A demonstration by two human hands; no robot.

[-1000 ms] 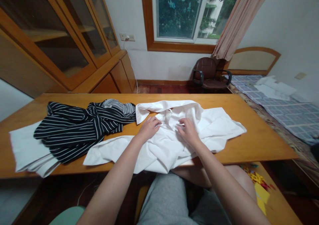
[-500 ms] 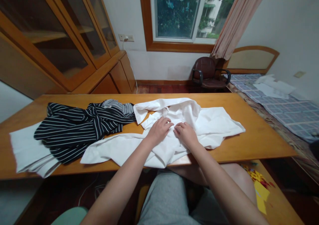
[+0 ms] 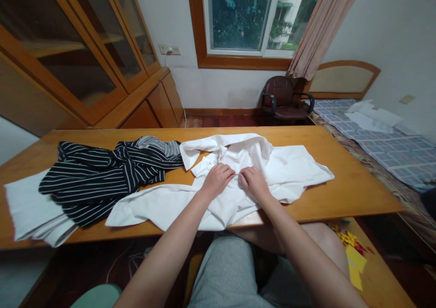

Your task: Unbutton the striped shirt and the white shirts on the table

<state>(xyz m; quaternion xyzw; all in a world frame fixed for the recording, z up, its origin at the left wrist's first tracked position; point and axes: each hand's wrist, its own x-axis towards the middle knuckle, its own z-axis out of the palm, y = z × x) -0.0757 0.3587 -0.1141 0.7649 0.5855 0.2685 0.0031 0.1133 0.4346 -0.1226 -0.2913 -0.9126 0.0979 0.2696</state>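
Cloth (image 3: 221, 210) mostly right of striped garment (image 3: 102, 176), long axis sideways, under left hand (image 3: 220, 179) and right hand (image 3: 255, 181) equally; both apparently pinching it

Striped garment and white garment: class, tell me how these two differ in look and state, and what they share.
The striped garment is black with pale stripes; the white garment is plain.
The striped garment is bunched up, while the white garment is spread more loosely.
The striped garment lies untouched; the left hand and right hand are on the white garment.
Both lie creased on the table.
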